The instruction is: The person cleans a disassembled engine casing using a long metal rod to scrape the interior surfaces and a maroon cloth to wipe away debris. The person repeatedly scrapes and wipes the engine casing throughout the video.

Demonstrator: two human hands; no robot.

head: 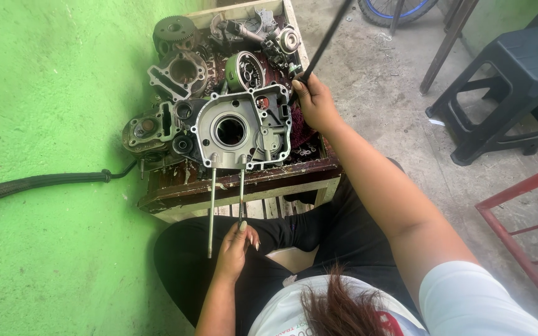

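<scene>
A grey metal engine crankcase [244, 127] lies on a wooden tray [238, 186], with two long steel studs pointing toward me. My left hand [236, 246] grips the end of the right stud [241, 194]; the left stud [211, 211] is free beside it. My right hand [314, 102] rests at the crankcase's right edge and holds a long dark rod [326, 40] that slants up and away.
Several other engine parts fill the tray: a cylinder block [182, 71], a gear [174, 28], a carburettor-like piece [284, 43]. A ribbed hose [38, 182] lies on the green floor at left. A black plastic stool [518, 81] and a red metal frame [518, 218] stand at right.
</scene>
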